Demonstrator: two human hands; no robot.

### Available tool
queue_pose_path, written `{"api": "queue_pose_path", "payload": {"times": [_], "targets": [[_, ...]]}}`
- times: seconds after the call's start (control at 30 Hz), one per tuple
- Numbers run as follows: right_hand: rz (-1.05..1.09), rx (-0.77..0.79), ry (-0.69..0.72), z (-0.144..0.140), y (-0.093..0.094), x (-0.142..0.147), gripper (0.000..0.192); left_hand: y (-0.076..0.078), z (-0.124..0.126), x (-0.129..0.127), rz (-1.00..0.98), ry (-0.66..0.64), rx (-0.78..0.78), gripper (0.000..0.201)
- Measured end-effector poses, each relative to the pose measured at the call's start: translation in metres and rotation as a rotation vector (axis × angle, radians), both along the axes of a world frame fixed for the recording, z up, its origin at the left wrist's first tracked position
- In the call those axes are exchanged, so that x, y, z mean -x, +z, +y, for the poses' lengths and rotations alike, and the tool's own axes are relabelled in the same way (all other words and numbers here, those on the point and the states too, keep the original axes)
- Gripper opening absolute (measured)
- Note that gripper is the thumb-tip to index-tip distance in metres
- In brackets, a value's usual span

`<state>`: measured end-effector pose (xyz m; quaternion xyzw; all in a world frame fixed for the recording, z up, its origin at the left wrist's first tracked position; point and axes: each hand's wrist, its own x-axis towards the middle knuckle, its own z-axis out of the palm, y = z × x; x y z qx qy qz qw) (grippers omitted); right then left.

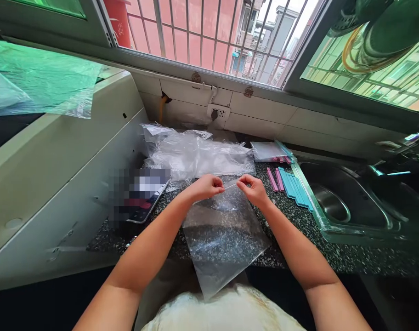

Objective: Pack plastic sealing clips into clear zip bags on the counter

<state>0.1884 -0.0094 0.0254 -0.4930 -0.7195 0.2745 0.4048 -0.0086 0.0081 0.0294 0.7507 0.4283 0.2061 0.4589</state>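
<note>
A clear plastic bag (223, 234) lies flat on the speckled dark countertop (299, 220), its lower corner hanging over the front edge. My left hand (206, 186) pinches the bag's top edge at the left. My right hand (252, 188) pinches the same edge at the right, a short gap between the two hands. Just behind the hands sits a heap of clear plastic bags (195, 154).
Pink and blue sticks (290, 184) lie to the right, beside a steel sink (343, 202). A small stack of bags (268, 151) rests behind them. A phone (140, 195) lies to the left, next to a white appliance (58, 174). A wall socket (218, 112) sits under the barred window.
</note>
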Motion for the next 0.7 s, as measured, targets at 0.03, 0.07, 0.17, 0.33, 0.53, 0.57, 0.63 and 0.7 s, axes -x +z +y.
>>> {"api": "queue_pose_path", "payload": {"times": [0.03,0.07,0.17,0.33,0.53,0.57,0.63,0.7], "targets": [[0.000,-0.003,-0.001,-0.0010,-0.0001,-0.0001,0.017,-0.0012,0.0002,-0.0007,0.006,0.001,0.001,0.018],[-0.001,-0.007,-0.001,-0.0018,-0.0002,-0.0002,0.016,-0.0021,0.0003,-0.0013,0.008,-0.002,-0.001,0.017],[-0.015,-0.021,0.003,-0.0035,0.0000,-0.0009,0.016,-0.0030,-0.0002,-0.0023,0.010,-0.005,-0.012,0.016],[-0.049,-0.028,0.001,-0.0045,0.0009,-0.0023,0.016,-0.0013,-0.0015,-0.0027,0.026,-0.011,-0.026,0.017],[-0.031,-0.004,-0.016,-0.0044,-0.0004,-0.0023,0.016,-0.0030,-0.0002,-0.0026,0.036,-0.008,-0.027,0.018],[-0.023,0.005,-0.015,-0.0043,-0.0007,-0.0022,0.015,-0.0035,0.0000,-0.0026,0.038,-0.009,-0.029,0.019],[-0.004,0.030,-0.012,-0.0040,-0.0011,-0.0023,0.016,-0.0043,0.0002,-0.0027,0.042,-0.014,-0.036,0.019],[0.013,0.057,-0.003,-0.0038,-0.0006,-0.0028,0.016,-0.0049,0.0000,-0.0027,0.042,-0.022,-0.044,0.019]]}}
